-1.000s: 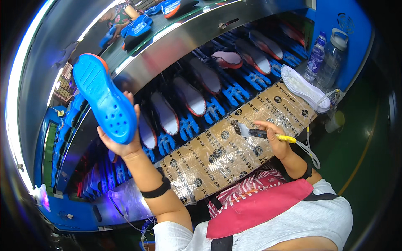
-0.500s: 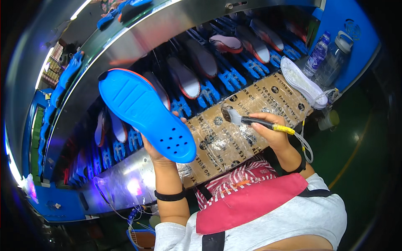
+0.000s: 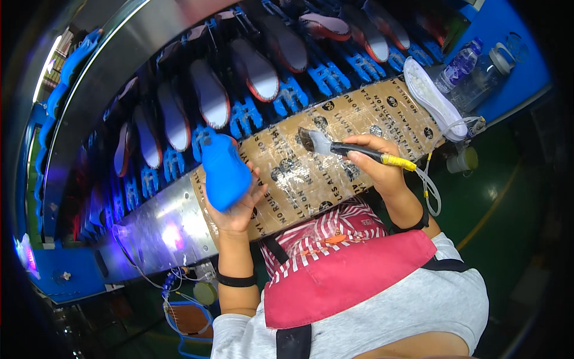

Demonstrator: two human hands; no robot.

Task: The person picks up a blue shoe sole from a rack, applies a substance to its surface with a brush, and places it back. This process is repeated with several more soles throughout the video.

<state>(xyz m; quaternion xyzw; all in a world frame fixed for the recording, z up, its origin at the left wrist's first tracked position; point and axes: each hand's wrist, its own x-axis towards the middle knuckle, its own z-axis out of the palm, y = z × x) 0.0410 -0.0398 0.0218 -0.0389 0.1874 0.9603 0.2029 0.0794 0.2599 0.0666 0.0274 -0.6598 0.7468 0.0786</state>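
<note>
My left hand [image 3: 236, 206] holds a bright blue shoe sole [image 3: 222, 170] just above the near edge of the taped cardboard work surface [image 3: 299, 179]. My right hand [image 3: 379, 167] grips a brush [image 3: 335, 146] with a black and yellow handle. Its bristles point left over the cardboard, a short way right of the sole. A thin white cord hangs from the brush handle by my wrist.
Behind the cardboard runs a conveyor with several soles [image 3: 257, 69] resting on blue holders [image 3: 245, 116]. A white sole [image 3: 430, 99], two plastic bottles [image 3: 460, 63] and a small pot [image 3: 465, 160] sit at the right. A metal panel [image 3: 155, 227] with cables lies at the left.
My left hand has brought the blue sole down from high at the left and turned it close over the cardboard. The brush hand stayed in nearly the same place.
</note>
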